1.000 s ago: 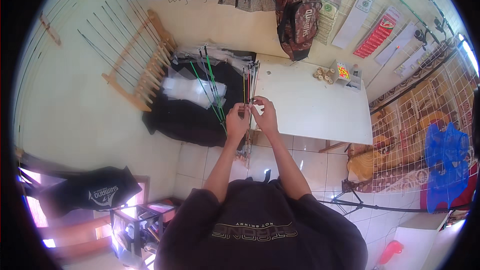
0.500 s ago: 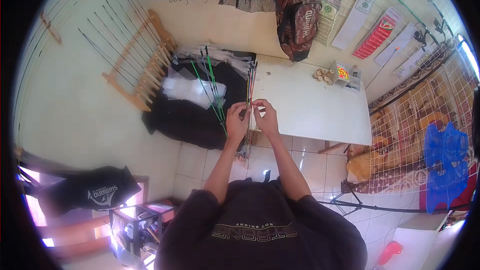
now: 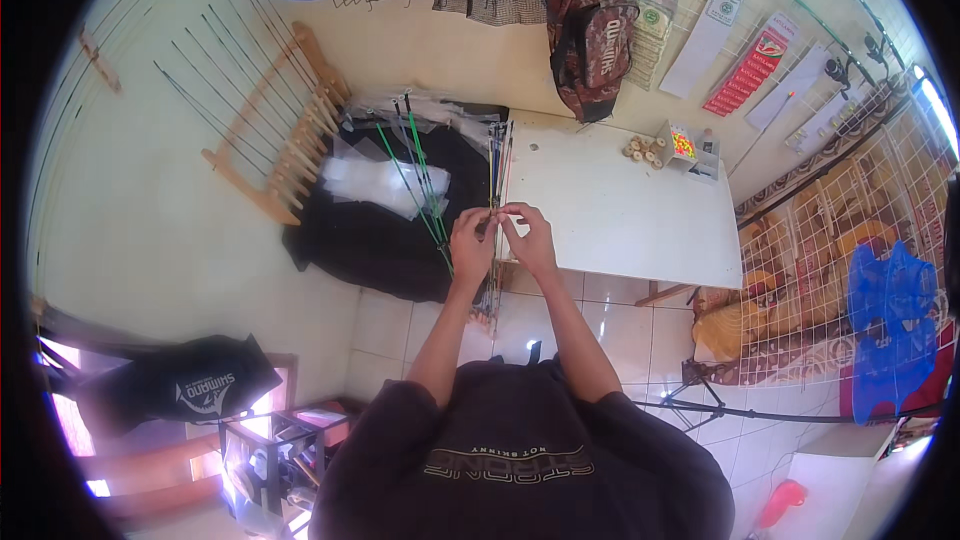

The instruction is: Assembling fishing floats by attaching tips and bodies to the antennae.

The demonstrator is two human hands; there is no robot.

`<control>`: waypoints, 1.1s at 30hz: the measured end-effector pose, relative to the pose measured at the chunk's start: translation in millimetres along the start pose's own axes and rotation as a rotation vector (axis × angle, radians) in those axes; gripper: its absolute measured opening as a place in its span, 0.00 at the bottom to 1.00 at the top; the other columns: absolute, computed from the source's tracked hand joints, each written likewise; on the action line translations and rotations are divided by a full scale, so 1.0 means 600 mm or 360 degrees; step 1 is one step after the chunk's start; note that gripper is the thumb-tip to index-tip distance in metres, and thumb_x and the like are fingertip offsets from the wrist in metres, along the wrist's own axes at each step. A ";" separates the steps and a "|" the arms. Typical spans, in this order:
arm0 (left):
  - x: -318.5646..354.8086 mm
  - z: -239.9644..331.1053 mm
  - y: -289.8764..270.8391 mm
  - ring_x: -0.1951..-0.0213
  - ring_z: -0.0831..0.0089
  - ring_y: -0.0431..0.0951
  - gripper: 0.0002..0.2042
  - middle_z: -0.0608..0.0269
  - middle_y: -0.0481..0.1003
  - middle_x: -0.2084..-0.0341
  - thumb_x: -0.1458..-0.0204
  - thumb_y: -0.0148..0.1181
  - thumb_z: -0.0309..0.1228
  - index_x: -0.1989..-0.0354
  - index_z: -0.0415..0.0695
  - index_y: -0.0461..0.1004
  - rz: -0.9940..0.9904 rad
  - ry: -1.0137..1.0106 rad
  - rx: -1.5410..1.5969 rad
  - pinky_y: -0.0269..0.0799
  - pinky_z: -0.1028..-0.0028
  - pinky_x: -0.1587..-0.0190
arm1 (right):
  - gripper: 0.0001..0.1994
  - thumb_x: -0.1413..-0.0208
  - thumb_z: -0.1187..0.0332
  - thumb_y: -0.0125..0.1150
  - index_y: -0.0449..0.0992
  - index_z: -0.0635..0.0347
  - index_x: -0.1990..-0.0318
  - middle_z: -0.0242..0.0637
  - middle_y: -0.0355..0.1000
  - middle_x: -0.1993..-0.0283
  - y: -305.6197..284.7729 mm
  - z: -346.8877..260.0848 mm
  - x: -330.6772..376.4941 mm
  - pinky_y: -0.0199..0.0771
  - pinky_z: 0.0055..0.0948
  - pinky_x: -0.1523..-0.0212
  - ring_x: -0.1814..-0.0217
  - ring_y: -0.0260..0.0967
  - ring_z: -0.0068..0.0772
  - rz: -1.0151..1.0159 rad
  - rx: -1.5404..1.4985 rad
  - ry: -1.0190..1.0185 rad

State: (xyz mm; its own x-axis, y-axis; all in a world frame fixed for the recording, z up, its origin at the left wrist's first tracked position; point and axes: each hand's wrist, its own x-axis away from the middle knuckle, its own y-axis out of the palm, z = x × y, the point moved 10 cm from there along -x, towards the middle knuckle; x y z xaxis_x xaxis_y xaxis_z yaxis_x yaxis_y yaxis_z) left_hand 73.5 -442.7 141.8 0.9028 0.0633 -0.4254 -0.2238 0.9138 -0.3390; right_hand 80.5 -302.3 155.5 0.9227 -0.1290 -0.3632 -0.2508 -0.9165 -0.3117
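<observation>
— Beside the white table [image 3: 620,220], right at its left edge, both hands meet on a bundle of thin rods [image 3: 497,155]. How do they grip?

— The left hand [image 3: 472,245] is curled round the bundle, fingers closed on it. The right hand [image 3: 528,238] pinches at the same spot with its fingertips, as if working something small around the rods; what that small thing is, I cannot tell.

— Where does the bundle run?

— Along the table's left edge: its upper ends reach toward the far corner of the table, its lower ends hang below the hands toward the tiled floor [image 3: 600,315].

— What makes for good work at this point?

— I judge that the left hand should hold the rods tight together and level, so none slips out, while the right hand does the fine work close to that grip. Loose green rods [image 3: 415,175] lie left of the table on a black cloth [image 3: 370,240]; keeping the bundle apart from them avoids tangling.

— Anything else near?

— Small spools and a little box [image 3: 682,145] sit at the table's far side, well apart from the hands.
</observation>
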 end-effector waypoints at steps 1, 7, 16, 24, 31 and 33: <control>0.000 -0.001 0.001 0.61 0.69 0.76 0.07 0.60 0.75 0.62 0.51 0.61 0.22 0.62 0.41 0.77 0.0006 -0.0019 0.0029 0.74 0.77 0.70 | 0.09 0.45 0.65 0.60 0.77 0.60 0.60 0.39 0.76 0.60 -0.001 0.003 0.001 0.71 0.34 0.57 0.56 0.71 0.38 0.0002 0.0001 0.0000; 0.003 -0.010 0.004 0.61 0.72 0.77 0.11 0.59 0.75 0.62 0.50 0.60 0.21 0.57 0.39 0.72 0.0016 -0.0056 0.0067 0.74 0.77 0.70 | 0.07 0.43 0.68 0.58 0.76 0.61 0.60 0.38 0.76 0.59 -0.008 0.007 0.005 0.70 0.32 0.53 0.55 0.72 0.34 0.0039 -0.0056 -0.0043; 0.011 0.005 0.003 0.60 0.69 0.73 0.14 0.58 0.70 0.62 0.51 0.60 0.21 0.56 0.39 0.65 0.0120 -0.0010 -0.0024 0.71 0.75 0.68 | 0.08 0.45 0.68 0.60 0.77 0.60 0.59 0.37 0.76 0.58 -0.022 0.018 0.009 0.72 0.32 0.56 0.54 0.71 0.35 0.0089 0.0037 0.0008; 0.028 0.028 -0.003 0.68 0.70 0.67 0.10 0.61 0.66 0.69 0.51 0.61 0.22 0.65 0.40 0.65 0.0209 0.0139 -0.0050 0.65 0.73 0.67 | 0.08 0.47 0.70 0.62 0.79 0.55 0.59 0.34 0.76 0.64 -0.044 0.003 0.023 0.71 0.32 0.62 0.60 0.69 0.33 0.0227 0.0153 -0.0059; 0.059 0.045 0.021 0.71 0.70 0.67 0.08 0.61 0.67 0.70 0.51 0.61 0.24 0.66 0.41 0.68 -0.0016 0.0235 0.0062 0.65 0.73 0.67 | 0.09 0.48 0.71 0.61 0.81 0.53 0.59 0.37 0.73 0.72 -0.072 -0.005 0.033 0.70 0.32 0.62 0.64 0.68 0.35 0.0238 0.0336 -0.0128; 0.068 0.047 0.030 0.72 0.68 0.68 0.08 0.60 0.68 0.70 0.50 0.61 0.26 0.65 0.41 0.69 -0.0071 0.0229 0.0072 0.66 0.71 0.68 | 0.09 0.48 0.71 0.61 0.81 0.54 0.59 0.36 0.73 0.73 -0.082 -0.010 0.034 0.70 0.32 0.62 0.64 0.68 0.35 0.0266 0.0325 -0.0142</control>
State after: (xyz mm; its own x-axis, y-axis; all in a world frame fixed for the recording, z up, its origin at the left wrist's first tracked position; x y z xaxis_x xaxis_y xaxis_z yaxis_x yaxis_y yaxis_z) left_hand 116.4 -412.2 142.0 0.8489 -0.0326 -0.5276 -0.1651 0.9318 -0.3233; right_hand 113.4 -262.3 168.6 0.8363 -0.2300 -0.4977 -0.4597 -0.7888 -0.4080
